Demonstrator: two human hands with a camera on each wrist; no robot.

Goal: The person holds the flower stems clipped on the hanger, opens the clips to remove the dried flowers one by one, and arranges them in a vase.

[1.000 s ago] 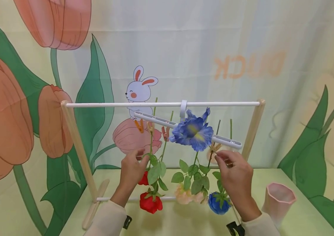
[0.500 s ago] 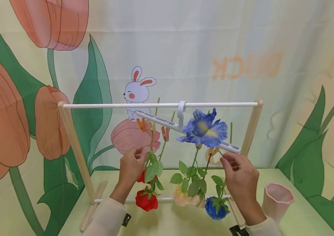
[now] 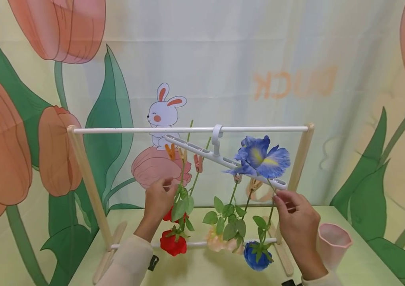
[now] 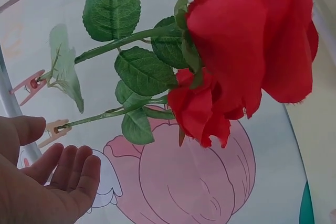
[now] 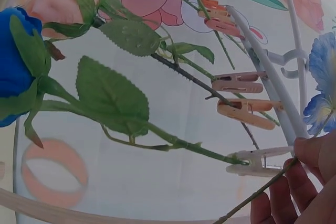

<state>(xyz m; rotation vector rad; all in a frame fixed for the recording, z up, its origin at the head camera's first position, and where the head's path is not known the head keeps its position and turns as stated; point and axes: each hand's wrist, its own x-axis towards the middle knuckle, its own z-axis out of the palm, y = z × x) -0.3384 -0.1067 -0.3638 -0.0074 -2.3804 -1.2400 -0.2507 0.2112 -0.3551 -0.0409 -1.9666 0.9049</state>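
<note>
My right hand pinches the thin green stem of a blue iris, at the low right end of a tilted white clip hanger. The bloom points up and overlaps the hanger. Beside my right fingers, a white clothespin grips the stem of a blue rose that hangs head down. My left hand holds nothing; its fingers are loosely bent near a beige clothespin. Two red roses hang head down by it from the hanger's raised left end.
The hanger hooks over the white top rod of a wooden-legged rack. Peach flowers hang from clothespins right of its middle. An unused-looking orange clothespin sits at the left end. A pink vase stands on the table at right.
My right hand has moved right and a little down, carrying the iris from the hanger's middle toward its right end. My left hand has stayed about where it was.
</note>
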